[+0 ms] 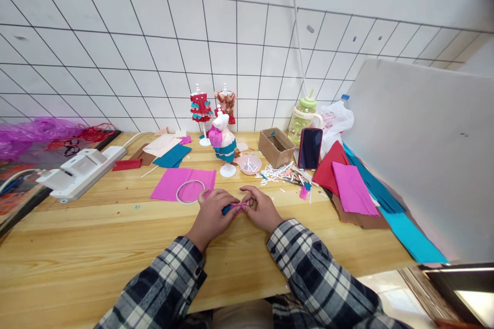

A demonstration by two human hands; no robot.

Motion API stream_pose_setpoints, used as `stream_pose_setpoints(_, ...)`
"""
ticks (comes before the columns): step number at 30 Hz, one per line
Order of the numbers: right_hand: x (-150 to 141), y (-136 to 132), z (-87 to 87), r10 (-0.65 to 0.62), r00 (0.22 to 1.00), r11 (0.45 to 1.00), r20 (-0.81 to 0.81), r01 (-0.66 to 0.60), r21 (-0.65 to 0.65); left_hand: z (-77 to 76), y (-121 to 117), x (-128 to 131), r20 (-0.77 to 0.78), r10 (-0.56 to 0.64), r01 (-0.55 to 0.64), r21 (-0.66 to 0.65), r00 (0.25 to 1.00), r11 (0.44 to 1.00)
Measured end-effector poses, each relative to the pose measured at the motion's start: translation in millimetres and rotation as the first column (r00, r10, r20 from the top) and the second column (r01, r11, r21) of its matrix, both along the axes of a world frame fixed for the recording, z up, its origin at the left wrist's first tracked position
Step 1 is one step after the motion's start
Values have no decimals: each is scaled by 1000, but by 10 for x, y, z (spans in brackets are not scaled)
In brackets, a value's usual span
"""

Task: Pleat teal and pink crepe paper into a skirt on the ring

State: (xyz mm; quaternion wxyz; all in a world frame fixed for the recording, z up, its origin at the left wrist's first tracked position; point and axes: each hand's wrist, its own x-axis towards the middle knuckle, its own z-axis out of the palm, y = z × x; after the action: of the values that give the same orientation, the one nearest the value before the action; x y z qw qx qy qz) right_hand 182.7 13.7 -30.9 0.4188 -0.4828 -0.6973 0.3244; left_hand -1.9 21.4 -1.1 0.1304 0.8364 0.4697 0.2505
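My left hand (214, 214) is closed around a small dark blue piece and one end of a thin pink strip (238, 204). Pinched between the fingers of my right hand (261, 208) is the strip's other end, so it spans the short gap between both hands, just above the wooden table (146, 247). Just beyond my left hand lie a flat pink sheet (165, 185) and a white ring (178, 196) overlapping it. A small dress-form stand (226, 151) in white, pink and teal stands behind my hands.
Two more dressed stands, one red (200, 108), are at the back. A pink dish (250, 164), scattered white sticks (278, 172), a cardboard box (277, 148), a phone (310, 148) and a bottle (303, 121) stand right of them. A power strip (87, 172) lies left; coloured sheets (353, 190) lie right.
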Motion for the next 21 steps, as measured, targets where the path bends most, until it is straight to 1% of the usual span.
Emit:
stream_pose_setpoints(4, -47, -13, -23, -7, 998, 998, -61, 4, -58, -16, 13, -19, 13, 10, -9, -49, 1000, 999)
stream_pose_setpoints(10, -70, -10, -52, -7, 994, 997, -106, -1, -80, -29, 15, -38, 22, -11, 11, -22, 1000, 1000)
stream_pose_setpoints(14, -62, -3, -63, -1, 997, 999, -76, -2, -40, -73, 41, -62, 39, -36, 37, -31, 999, 999)
stream_pose_setpoints(17, -60, 7, -81, -16, 996, 999, -85, 12, -44, -93, 53, -69, 69, -19, 21, -30, 997, 999)
stream_pose_setpoints(19, -64, 12, -89, -23, 994, 998, -107, 17, -55, -97, 53, -63, 104, -18, 23, -53, 994, 998)
stream_pose_setpoints(21, -68, 8, -78, -18, 993, 998, -120, 11, -59, -101, 50, -53, 159, -8, 25, -107, 987, 994)
